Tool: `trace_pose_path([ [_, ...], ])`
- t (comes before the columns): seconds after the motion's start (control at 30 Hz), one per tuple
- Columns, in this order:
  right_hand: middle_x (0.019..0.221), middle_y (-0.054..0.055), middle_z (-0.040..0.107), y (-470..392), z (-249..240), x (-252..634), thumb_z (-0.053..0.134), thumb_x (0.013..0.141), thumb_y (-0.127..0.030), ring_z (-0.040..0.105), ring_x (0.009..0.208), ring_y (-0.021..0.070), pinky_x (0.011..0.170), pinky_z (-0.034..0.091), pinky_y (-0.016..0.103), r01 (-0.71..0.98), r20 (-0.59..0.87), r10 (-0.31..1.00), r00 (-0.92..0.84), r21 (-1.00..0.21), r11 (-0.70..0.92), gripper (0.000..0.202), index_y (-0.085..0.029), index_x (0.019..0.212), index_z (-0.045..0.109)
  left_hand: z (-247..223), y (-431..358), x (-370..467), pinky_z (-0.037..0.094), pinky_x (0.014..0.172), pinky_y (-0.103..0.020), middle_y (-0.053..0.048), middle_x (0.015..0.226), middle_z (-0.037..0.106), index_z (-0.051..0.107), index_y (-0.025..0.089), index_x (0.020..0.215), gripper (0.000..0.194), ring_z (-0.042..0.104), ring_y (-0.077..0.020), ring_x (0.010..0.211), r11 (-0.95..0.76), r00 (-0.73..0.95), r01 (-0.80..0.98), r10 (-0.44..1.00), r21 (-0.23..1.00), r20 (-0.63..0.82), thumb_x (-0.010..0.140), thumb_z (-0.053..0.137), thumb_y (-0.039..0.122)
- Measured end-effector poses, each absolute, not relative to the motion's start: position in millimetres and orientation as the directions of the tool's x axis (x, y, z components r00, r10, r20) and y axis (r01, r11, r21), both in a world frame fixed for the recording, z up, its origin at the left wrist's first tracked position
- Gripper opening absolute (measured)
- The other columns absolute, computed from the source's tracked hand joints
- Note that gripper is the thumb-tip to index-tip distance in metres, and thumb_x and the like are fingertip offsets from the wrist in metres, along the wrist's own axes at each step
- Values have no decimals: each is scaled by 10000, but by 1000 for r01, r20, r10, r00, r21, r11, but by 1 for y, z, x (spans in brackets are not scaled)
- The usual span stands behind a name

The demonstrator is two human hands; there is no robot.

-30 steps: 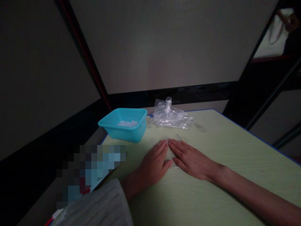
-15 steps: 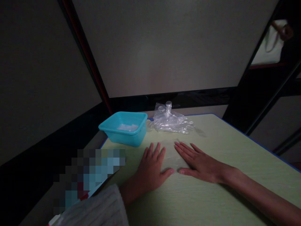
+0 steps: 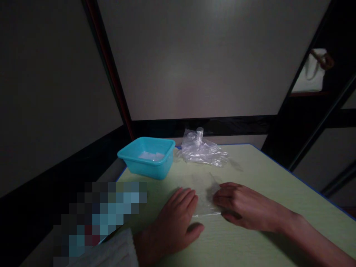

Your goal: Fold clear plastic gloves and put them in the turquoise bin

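From my remote seat, the pale green bench (image 3: 264, 178) fills most of the working view, with blue trim along its edges. At its far-left corner stands a blue basin (image 3: 148, 168); just right of it, along the far edge, a crumpled bundle of clear plastic (image 3: 203, 148) is heaped. Nearer, my left hand (image 3: 178, 213) lies palm down, its fingers straight and released, over the left part of the film. My right hand (image 3: 241, 207) is bent at the right part; I cannot tell whether its curled fingers pinch anything. Between them, the clear film (image 3: 204, 200) rests on the middle of the bench, well inside the edges. Film this thin probably slides and creases, so I'd press lightly with the left fingers and work the right ones outward, low and slow, without lifting the near edge.
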State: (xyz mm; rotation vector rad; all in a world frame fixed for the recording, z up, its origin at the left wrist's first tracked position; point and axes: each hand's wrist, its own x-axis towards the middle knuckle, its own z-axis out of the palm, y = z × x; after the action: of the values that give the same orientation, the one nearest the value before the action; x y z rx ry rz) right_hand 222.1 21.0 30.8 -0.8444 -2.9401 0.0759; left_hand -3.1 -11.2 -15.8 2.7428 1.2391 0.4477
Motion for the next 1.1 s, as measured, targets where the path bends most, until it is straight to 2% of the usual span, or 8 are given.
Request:
trace_pose_path([
  [0.1, 903, 89, 636, 17, 31, 216, 501, 729, -45, 587, 869, 227, 833, 466, 382, 550, -7, 550, -835, -34, 835, 267, -135, 949, 623, -17, -12, 0, 313, 1048, -492, -178, 1314, 487, 480, 59, 1241, 540, 424, -310, 1219, -642, 603, 737, 765, 209, 224, 793, 584, 343],
  [0.23, 898, 100, 608, 22, 27, 217, 463, 761, -55, 567, 874, 231, 822, 455, 393, 546, 22, 548, -836, -66, 835, 222, -134, 905, 614, -15, -10, 1, 364, 1022, -456, -179, 1292, 506, 502, 57, 1218, 535, 453, -303, 1188, -618, 576, 757, 785, 213, 227, 750, 626, 284],
  [0.43, 818, 67, 617, 42, 14, 233, 411, 878, -189, 580, 762, 169, 700, 461, 300, 461, 209, 595, -776, -456, 761, 216, -155, 835, 620, -17, -7, -1, 394, 997, -444, -185, 1320, 486, 550, 72, 1176, 449, 476, -299, 1183, -580, 531, 777, 813, 247, 237, 752, 588, 214],
  [0.6, 747, 55, 632, 49, 10, 236, 412, 888, -343, 578, 695, 172, 637, 459, 296, 459, 239, 729, -641, -642, 614, 288, -148, 793, 601, -16, 5, -8, 416, 969, -364, -132, 1210, 595, 643, 128, 1008, 297, 557, -224, 1104, -534, 445, 706, 846, 465, 295, 824, 411, 142],
  [0.73, 673, 24, 559, 45, 14, 234, 389, 892, -418, 514, 610, 147, 531, 411, 260, 470, 248, 781, -574, -681, 561, 335, -161, 756, 554, -7, 11, -15, 437, 905, -362, -118, 1057, 670, 644, 135, 914, 291, 605, -227, 988, -488, 393, 618, 871, 616, 296, 840, 383, 240],
  [0.9, 640, 8, 537, 42, 20, 234, 426, 876, -475, 493, 573, 129, 511, 379, 247, 362, 204, 793, -573, -805, 469, 346, -168, 746, 519, 2, 12, -17, 480, 600, -278, -62, 639, 642, 511, 165, 594, 412, 611, -183, 625, -306, 404, 433, 907, 848, 121, 814, 399, 495],
  [1.0, 620, -9, 520, 39, 25, 235, 475, 854, -496, 488, 551, 111, 492, 375, 228, 255, 184, 793, -580, -884, 392, 352, -168, 731, 504, 4, 11, -14, 457, 483, -229, -87, 706, 671, 523, 147, 653, 500, 625, -163, 552, -143, 499, 245, 867, 959, 2, 750, 451, 632],
  [1.1, 573, -40, 469, 34, 33, 236, 532, 828, -493, 435, 487, 76, 439, 339, 194, 181, 190, 795, -576, -919, 351, 349, -163, 718, 514, 7, 7, -10, 445, 425, -200, -113, 742, 692, 546, 122, 702, 514, 638, -156, 505, 62, 574, 43, 815, 997, -76, 690, 576, 635],
])
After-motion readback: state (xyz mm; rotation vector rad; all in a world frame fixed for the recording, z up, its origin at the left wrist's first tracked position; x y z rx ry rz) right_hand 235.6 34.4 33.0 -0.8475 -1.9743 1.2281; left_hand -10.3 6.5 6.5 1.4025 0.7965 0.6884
